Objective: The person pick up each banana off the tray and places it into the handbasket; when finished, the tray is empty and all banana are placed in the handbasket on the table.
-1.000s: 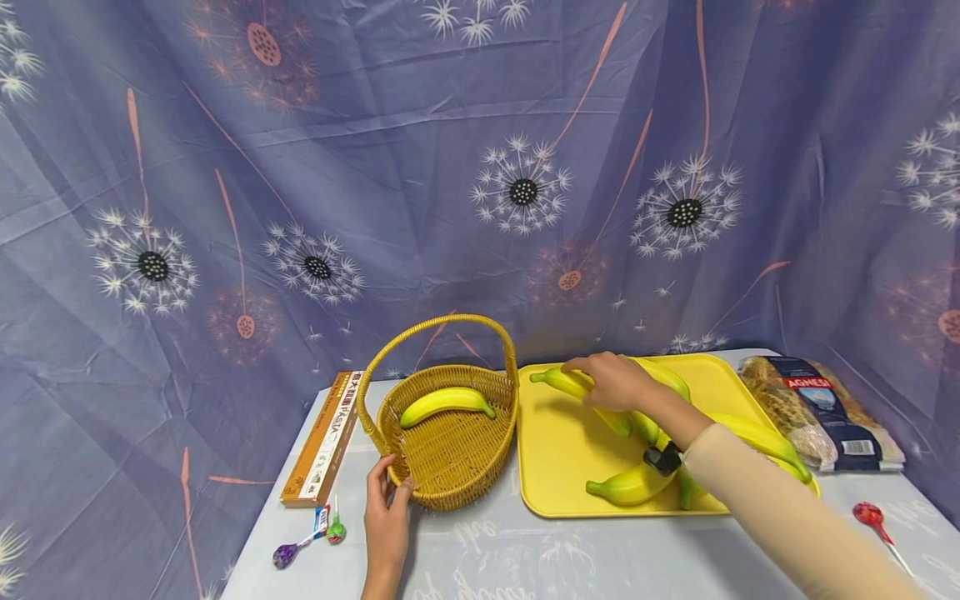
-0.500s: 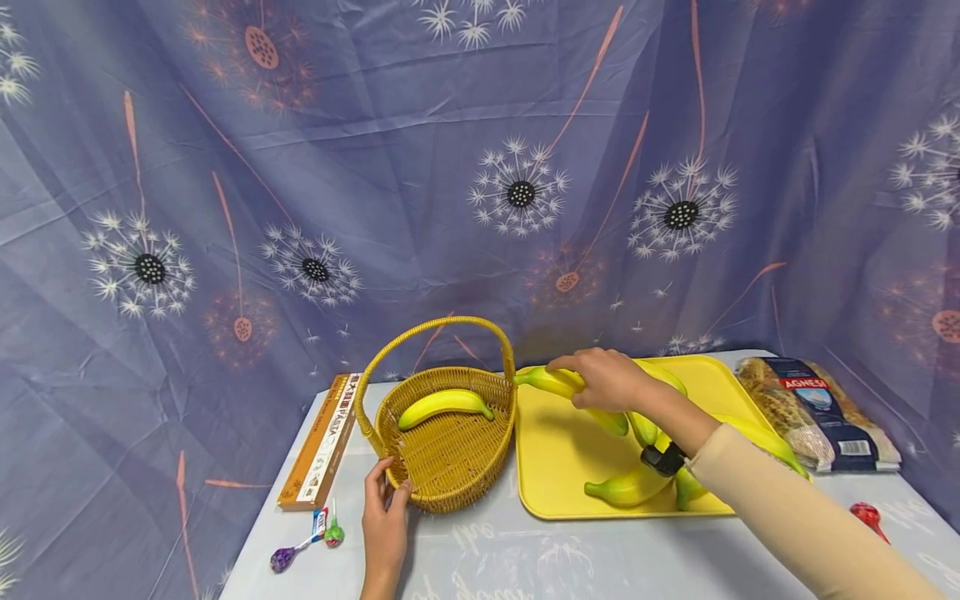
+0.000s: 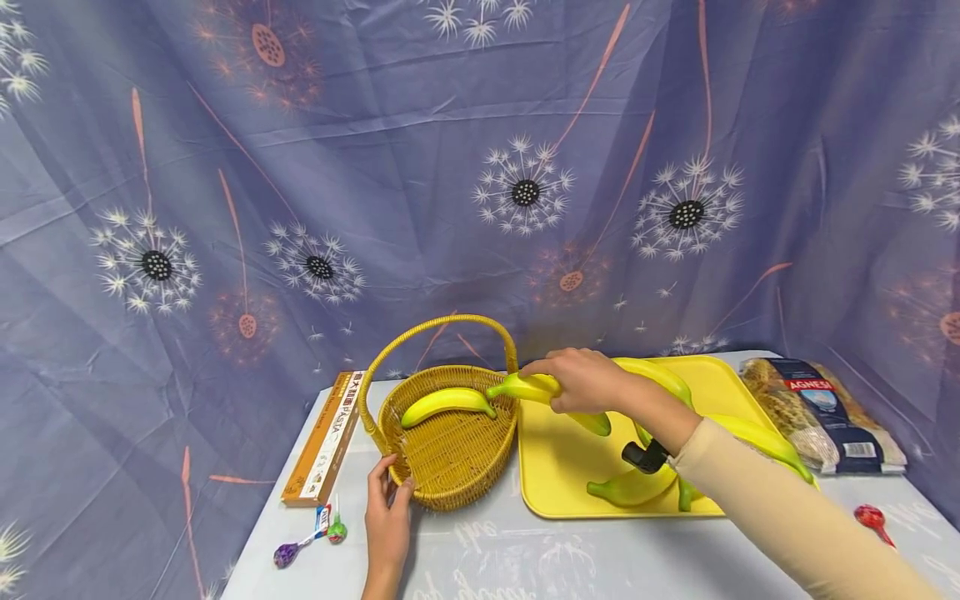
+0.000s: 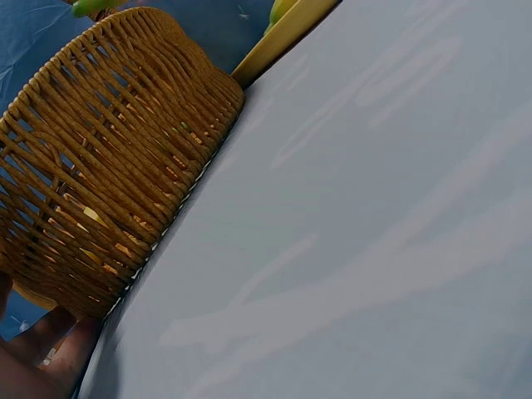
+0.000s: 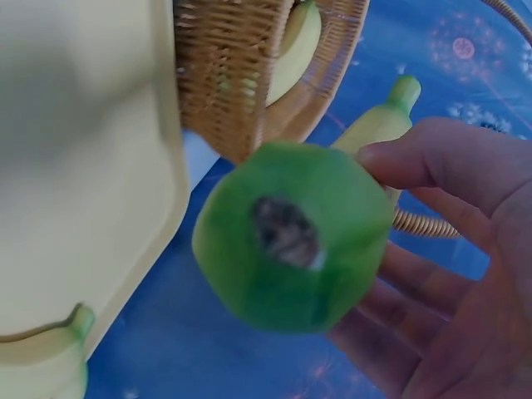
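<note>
My right hand (image 3: 588, 381) grips a banana (image 3: 525, 387) by its middle, its stem end overlapping the right rim of the wicker basket (image 3: 457, 492) in the head view. In the right wrist view the held banana's green tip (image 5: 291, 237) points at the camera, thumb on one side and fingers on the other. Another banana (image 3: 447, 403) lies inside the basket. My left hand (image 3: 387, 521) holds the basket's near left rim, thumb inside; the left wrist view shows its fingers (image 4: 71, 349) against the woven wall. Several more bananas (image 3: 633, 487) lie on the yellow tray (image 3: 555, 492), partly hidden by my right arm.
An orange and white pasta box (image 3: 322, 442) lies left of the basket. Near it are a purple lollipop (image 3: 286, 555) and a green lollipop (image 3: 337, 530). A pasta bag (image 3: 821, 412) sits right of the tray, a red lollipop (image 3: 870, 517) in front. A patterned curtain (image 3: 420, 208) hangs behind.
My right hand has moved left with the banana, from over the tray to the basket's right rim. The left hand has stayed on the basket.
</note>
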A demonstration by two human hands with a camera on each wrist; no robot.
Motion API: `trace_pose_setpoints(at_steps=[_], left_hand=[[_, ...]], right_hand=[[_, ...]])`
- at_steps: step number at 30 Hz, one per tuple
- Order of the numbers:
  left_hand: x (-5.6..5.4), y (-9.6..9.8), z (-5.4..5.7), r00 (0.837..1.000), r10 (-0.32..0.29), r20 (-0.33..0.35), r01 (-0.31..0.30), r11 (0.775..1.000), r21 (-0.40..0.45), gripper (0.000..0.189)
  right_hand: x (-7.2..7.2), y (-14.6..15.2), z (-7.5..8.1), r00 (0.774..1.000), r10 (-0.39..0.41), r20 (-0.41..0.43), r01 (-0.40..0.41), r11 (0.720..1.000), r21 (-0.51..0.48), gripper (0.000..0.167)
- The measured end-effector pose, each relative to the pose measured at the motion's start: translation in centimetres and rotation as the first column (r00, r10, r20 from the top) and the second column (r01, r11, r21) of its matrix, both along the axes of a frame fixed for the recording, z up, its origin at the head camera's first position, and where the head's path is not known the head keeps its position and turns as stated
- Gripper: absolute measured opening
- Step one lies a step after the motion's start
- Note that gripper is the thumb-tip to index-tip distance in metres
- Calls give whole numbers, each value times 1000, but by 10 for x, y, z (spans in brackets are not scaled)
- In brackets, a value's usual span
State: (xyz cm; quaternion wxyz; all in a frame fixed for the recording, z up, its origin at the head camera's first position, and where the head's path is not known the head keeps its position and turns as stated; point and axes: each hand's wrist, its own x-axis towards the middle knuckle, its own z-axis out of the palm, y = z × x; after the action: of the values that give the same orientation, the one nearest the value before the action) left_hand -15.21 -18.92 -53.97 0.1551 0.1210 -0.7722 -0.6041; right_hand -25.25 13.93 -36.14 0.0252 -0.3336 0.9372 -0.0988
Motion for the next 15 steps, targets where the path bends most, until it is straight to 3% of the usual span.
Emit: trace_pose_setpoints(at_steps=[15], left_hand=[[-2, 0, -2, 1000, 6, 17, -5, 1000, -14, 44]], right_hand=[[-22, -77, 5, 990, 135, 39, -136, 990, 27, 63]])
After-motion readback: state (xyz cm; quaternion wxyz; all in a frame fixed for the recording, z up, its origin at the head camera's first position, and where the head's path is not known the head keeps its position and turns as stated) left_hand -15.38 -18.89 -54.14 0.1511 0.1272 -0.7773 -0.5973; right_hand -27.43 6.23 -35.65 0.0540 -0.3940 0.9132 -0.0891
